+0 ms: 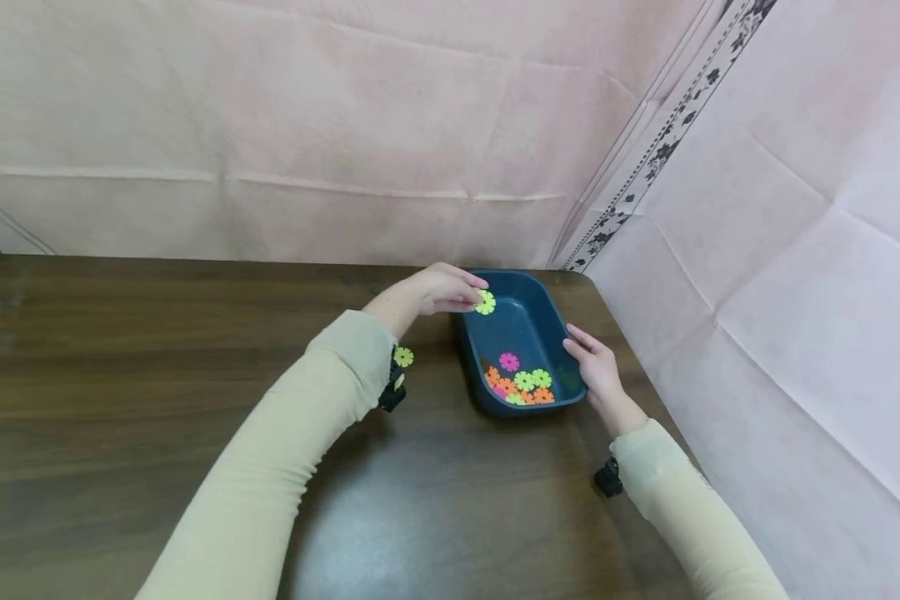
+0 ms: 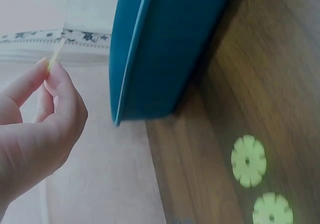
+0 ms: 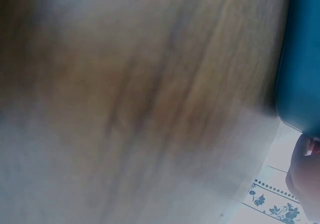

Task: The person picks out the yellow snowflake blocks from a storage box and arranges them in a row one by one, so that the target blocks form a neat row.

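Observation:
My left hand (image 1: 446,289) is over the far left rim of a dark blue plastic tub (image 1: 521,312) and pinches a yellow-green notched flower disc (image 1: 485,302). In the left wrist view the disc (image 2: 56,54) is edge-on between thumb and fingertips, beside the tub's outer wall (image 2: 165,44). My right hand (image 1: 598,367) holds the tub's right rim. Inside the tub's near end lie several flower discs, among them a pink one (image 1: 509,362), orange ones (image 1: 543,395) and yellow-green ones (image 1: 523,381). In the right wrist view the right hand (image 3: 306,176) is only partly visible.
Two yellow-green discs, one here (image 2: 248,161), lie on the brown wooden table (image 1: 157,375) left of the tub, close to the left wrist. Pale pink cloth (image 1: 345,125) hangs behind the table and along its right side. Each wrist wears a black camera (image 1: 608,477).

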`<action>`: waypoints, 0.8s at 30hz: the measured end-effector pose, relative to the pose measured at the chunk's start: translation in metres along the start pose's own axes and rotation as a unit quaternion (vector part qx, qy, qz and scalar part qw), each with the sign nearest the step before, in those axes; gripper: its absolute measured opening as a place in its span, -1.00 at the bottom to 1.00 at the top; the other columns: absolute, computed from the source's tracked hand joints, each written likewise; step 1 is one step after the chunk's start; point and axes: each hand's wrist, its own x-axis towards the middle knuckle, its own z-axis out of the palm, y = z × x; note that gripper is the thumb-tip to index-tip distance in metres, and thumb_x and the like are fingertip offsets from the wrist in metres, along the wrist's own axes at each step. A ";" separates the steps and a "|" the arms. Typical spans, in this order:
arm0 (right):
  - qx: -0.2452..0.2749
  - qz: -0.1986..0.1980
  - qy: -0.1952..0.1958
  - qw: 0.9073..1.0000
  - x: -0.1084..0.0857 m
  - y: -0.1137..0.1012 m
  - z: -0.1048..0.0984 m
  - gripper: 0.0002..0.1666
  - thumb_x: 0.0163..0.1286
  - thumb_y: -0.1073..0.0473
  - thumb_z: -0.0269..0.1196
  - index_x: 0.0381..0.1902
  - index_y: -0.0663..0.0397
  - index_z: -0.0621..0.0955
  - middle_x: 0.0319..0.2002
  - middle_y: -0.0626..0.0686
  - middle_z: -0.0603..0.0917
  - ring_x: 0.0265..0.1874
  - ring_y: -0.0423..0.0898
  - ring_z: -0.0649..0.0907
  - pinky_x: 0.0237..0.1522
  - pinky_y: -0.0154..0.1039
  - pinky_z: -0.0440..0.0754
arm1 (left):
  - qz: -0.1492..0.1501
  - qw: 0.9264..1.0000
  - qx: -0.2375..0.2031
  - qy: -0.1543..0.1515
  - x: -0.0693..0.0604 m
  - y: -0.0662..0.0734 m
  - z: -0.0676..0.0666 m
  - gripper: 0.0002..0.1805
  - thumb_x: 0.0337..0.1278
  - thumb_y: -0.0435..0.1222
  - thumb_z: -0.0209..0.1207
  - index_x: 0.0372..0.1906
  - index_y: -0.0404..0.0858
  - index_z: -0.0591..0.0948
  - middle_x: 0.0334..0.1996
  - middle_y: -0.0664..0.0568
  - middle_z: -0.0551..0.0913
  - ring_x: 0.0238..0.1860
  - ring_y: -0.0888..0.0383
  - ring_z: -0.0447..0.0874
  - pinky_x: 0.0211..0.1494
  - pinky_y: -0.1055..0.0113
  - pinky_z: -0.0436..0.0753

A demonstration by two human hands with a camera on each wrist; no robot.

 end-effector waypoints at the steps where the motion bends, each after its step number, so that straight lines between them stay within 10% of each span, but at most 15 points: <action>1: 0.000 0.001 -0.002 1.000 0.000 0.000 0.000 -0.40 0.42 0.06 0.08 0.38 -0.02 0.28 0.43 0.02 0.20 0.41 -0.05 0.19 0.44 -0.11 0.18 | -0.003 1.000 -0.005 0.001 -0.002 -0.001 -0.004 -0.59 0.13 -0.46 0.17 0.13 -0.32 0.53 -0.03 -0.12 0.58 -0.18 0.14 0.57 0.19 0.28 0.56; 24: 0.004 0.002 -0.007 1.000 -0.002 -0.001 0.001 -0.41 0.42 0.07 0.08 0.37 -0.02 0.29 0.44 0.03 0.19 0.42 -0.05 0.18 0.45 -0.10 0.16 | -0.006 1.000 0.013 -0.017 -0.057 -0.075 -0.114 -0.48 0.27 -0.49 -0.01 0.31 -0.52 0.21 -0.32 0.10 0.53 -0.32 0.32 0.59 0.26 0.25 0.49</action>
